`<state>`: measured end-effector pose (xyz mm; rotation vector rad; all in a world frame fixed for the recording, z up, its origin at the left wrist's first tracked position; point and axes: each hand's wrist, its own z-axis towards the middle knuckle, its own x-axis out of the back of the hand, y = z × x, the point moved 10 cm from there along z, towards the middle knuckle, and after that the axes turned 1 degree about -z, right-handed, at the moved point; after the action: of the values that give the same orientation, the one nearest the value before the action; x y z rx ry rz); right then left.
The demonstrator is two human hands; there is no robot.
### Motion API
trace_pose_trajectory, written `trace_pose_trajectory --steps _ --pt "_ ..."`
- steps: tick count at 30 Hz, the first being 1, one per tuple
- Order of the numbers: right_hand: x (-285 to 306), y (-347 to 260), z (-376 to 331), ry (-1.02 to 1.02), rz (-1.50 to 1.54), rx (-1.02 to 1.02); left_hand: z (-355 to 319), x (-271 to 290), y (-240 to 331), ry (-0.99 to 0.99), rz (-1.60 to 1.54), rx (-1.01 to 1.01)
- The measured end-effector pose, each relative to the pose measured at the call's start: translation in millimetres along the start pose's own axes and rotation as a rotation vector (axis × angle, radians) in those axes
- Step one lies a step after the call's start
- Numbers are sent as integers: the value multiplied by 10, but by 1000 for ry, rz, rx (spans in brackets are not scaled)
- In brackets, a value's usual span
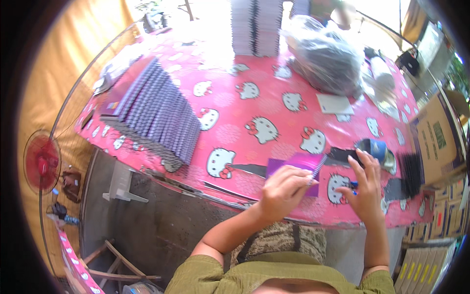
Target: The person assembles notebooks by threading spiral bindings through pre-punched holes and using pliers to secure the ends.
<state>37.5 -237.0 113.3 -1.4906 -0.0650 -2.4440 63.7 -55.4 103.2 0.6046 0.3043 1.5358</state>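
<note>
A purple notebook [313,188] with a spiral coil [320,166] along its right side lies at the table's near edge. My left hand [286,191] is closed on it, with thumb and fingers pinched near the coil's lower end. Just right of the notebook, my right hand [366,188] is raised with thumb and fingers apart and curved. A small blue thing [353,185] shows between that thumb and the palm; its kind, and whether it touches the hand, I cannot make out. Beyond the right fingers stands a blue round container [374,149].
Spiral notebooks are stacked [159,115] at the left and in a tall pile [257,27] at the back. A clear plastic bag [325,56] of dark stuff sits back right, near a white card [335,104]. Black coils [409,174] and a cardboard box [438,137] are at the right.
</note>
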Motion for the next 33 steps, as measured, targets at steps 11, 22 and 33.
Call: trace_pose_trajectory --steps 11,22,33 --pt "556 -1595 2297 346 1456 304 291 2613 691 912 589 -210" --pt "-810 -2616 3283 309 1325 207 778 3545 -493 935 647 399" --pt "70 -908 2162 397 558 307 213 3309 876 1109 520 -536"
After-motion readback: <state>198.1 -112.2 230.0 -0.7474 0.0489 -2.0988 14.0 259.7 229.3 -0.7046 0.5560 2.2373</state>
